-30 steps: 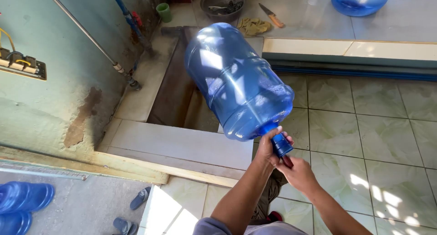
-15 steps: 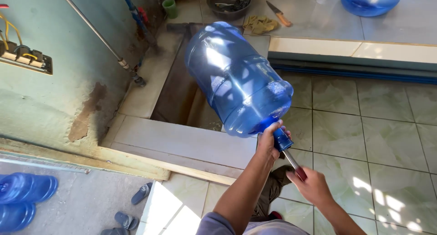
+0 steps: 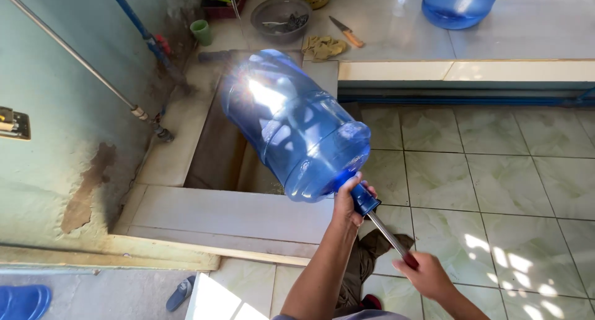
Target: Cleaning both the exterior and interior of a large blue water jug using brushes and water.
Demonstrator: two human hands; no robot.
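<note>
Head view, looking down. Far left: a pale green wall [image 3: 56, 140] with a brown stain, a metal pipe [image 3: 74, 63] running diagonally across it, and a blue pipe [image 3: 133, 19] beyond. Bottom left corner, part of a blue container [image 3: 22, 300] on the grey floor, and a sandal [image 3: 181, 292] near the step.

Centre left: a sunken trough [image 3: 217, 153] with a pale tiled rim. At its far end, a small green cup [image 3: 201, 32], a grey basin [image 3: 282, 13] with scraps in it, a crumpled yellow cloth [image 3: 325, 46] and a knife [image 3: 347, 32] with an orange handle.

Centre: the big blue water jug [image 3: 291, 128], clear plastic, tipped on a slant in the air, base up and away toward the trough, neck down toward me. Sun glares off its side.

My left hand [image 3: 348, 202] is wrapped tight around the jug's neck, fingers curled closed on it, bearing the weight. A thin metal rod [image 3: 387, 236] sticks out of the mouth of the jug. My right hand [image 3: 424, 273] is closed around the rod's outer end, just below and right of the left hand, the two hands apart.

Right: green-veined floor tiles [image 3: 496, 190] with sun patches. Top right, on the raised ledge [image 3: 465, 69], a second blue jug [image 3: 462, 4], only partly in frame.
</note>
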